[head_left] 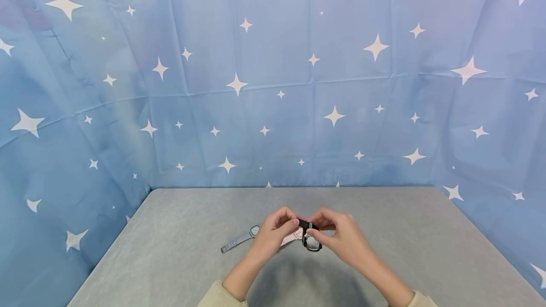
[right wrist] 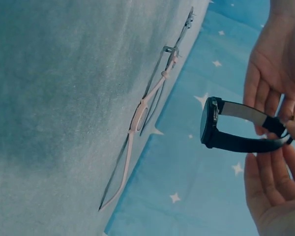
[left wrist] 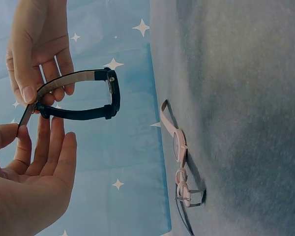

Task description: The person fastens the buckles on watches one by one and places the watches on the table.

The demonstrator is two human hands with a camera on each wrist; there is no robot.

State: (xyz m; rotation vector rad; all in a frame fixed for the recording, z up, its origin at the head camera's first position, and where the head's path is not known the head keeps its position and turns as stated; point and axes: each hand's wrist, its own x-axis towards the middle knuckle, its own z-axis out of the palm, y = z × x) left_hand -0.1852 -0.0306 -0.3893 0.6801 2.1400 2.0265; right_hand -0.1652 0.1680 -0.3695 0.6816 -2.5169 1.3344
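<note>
Both hands are on a black wristwatch, raised above the table with its strap bent into a loop and its case hanging down. In the left wrist view, the left hand pinches the strap's free end between thumb and finger. The right hand grips the strap at the buckle, its thumb pressing there. The left hand partly covers a pink wristwatch lying behind it on the table. How far the strap passes through the buckle is hidden by the fingers.
A blue-grey wristwatch lies stretched out on the grey table, left of the hands. Behind the hands, a small reddish sliver shows. A blue curtain with white stars hangs round the table's back and sides.
</note>
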